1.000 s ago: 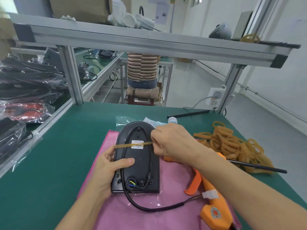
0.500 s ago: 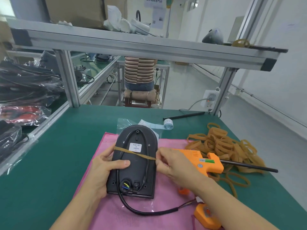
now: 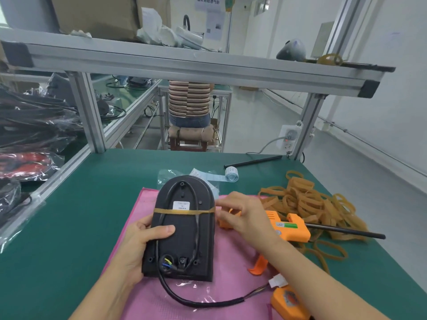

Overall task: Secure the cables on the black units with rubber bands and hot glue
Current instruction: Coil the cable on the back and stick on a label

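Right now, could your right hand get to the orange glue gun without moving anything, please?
Probably yes: the right hand hovers open just above the glue gun, which lies uncovered on the table with nothing between them.

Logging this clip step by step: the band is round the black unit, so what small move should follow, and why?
Probably the right hand reaches for the orange glue gun beside it. The rubber band already lies flat across the black unit and its cable, the left hand holds the unit, and no glue shows.
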Available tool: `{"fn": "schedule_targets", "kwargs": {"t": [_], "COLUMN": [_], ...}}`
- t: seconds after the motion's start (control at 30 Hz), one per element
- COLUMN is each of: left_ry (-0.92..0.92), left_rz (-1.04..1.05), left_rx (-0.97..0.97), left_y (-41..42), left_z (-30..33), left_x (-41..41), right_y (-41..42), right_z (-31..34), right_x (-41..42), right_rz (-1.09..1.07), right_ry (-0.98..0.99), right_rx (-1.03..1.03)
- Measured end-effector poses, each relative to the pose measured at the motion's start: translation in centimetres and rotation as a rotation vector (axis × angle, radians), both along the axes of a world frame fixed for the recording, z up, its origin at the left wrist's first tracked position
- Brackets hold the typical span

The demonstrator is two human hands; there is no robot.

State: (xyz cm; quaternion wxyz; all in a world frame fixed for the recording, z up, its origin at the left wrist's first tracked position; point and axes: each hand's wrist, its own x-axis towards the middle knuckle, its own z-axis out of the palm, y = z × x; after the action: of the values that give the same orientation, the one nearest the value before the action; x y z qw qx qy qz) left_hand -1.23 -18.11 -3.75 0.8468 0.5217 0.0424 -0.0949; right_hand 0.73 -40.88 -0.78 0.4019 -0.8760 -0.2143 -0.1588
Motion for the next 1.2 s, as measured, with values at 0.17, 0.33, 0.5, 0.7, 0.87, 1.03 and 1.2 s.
{"fn": "schedule_targets", "kwargs": {"t": [0.17,0.33,0.5,0.7,0.87,1.03,1.2], "left_ry": [0.045,0.039,0.071,0.12,0.202,0.309,0.345], "left_rz": [-0.018,-0.045,-0.093,-0.129,-0.161,-0.207,-0.237], "left_rx": [-0.048,-0.075,-0.104,-0.149,-0.213,-0.252,-0.271], "left_y": [0.3,0.6,0.9,1.5,1.5,1.8,1.9], "left_z": [-0.2,-0.1,-0.1,-0.2,0.4,0.3,0.4], "left_x": [0.3,0.3,0.1,0.3,0.3,0.3,0.3], "right_y": [0.6,0.7,1.0,2.3,2.7,4.3,4.4], "right_z": [-0.1,0.4,1.5,1.7,0.4,-0.3,-0.1], "right_x": [0.3,0.4,0.6,0.9,0.9,0.8,1.0], "right_rz": [-0.069,-0.039,0.036,0.099,0.135,0.115,0.141], "right_ry": [-0.344,-0.387,-0.395,-0.329,-0.083,0.022,-0.003], "right_rx": [-0.126,-0.127,-0.138,-0.058,0.225,0.434,0.445]}}
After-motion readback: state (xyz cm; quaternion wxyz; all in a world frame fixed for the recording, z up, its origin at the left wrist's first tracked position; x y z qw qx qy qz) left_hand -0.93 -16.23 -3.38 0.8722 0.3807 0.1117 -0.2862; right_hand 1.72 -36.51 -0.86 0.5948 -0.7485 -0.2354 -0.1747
